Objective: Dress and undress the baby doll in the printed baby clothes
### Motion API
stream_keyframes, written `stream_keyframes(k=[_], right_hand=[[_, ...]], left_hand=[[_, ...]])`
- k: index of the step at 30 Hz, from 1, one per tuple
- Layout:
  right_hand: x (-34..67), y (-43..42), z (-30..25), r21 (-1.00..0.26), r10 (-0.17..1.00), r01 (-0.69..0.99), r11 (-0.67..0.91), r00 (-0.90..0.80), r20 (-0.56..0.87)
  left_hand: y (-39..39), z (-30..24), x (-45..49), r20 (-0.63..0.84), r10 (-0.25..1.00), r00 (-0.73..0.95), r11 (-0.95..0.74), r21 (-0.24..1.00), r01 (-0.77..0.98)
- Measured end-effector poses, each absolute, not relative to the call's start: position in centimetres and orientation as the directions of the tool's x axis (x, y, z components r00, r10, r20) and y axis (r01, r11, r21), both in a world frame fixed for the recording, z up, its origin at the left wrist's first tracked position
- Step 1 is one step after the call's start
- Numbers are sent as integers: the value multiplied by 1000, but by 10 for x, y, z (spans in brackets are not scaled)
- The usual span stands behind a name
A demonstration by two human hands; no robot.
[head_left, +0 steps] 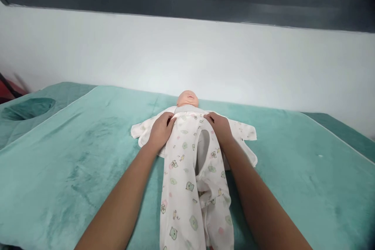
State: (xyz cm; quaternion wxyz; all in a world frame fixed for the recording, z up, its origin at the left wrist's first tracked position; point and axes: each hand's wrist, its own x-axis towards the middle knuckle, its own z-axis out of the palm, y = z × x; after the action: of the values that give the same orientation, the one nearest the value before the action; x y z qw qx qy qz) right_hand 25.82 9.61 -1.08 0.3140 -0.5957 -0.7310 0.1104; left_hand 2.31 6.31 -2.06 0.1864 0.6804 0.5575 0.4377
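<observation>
A baby doll (188, 99) lies on its back with its head toward the wall. White baby pants (181, 179) printed with small green animals cover its body, waistband just below the neck area, legs stretching toward me. An oval opening at the crotch shows grey cloth beneath. My left hand (163, 127) grips the waistband at its left edge, and my right hand (219, 125) grips it at the right edge, thumbs on top. Under the pants a white baby shirt (245, 131) is spread, its sleeves out to both sides. My fingertips are partly hidden.
A teal plush cover (96, 164) spreads over the bed, with a round hole (29, 108) at the far left. A white wall (187, 54) rises behind the bed, below a dark window frame (164, 6) with bars. Something red (11, 90) stands at the left edge.
</observation>
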Motion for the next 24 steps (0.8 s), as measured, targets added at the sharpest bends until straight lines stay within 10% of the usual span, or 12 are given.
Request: stream_keyframes(k=[4,10,19,24], right_hand=[[262,94,-16,-655,845,554,515,-197,498],[253,101,6,-753,835,410,514,-439,331],[217,125,35,-211,850,846,490,-410,331],[215,127,13,-611,934,721,326,-148,324]], left_hand=[[64,-11,24,441,896,58,-384,701,601],[74,6,22,340,923,181,-369,644,670],[98,-4,20,405,912,59,-327,634,701],[96,-18,29,414,909,-46,-280,689,669]])
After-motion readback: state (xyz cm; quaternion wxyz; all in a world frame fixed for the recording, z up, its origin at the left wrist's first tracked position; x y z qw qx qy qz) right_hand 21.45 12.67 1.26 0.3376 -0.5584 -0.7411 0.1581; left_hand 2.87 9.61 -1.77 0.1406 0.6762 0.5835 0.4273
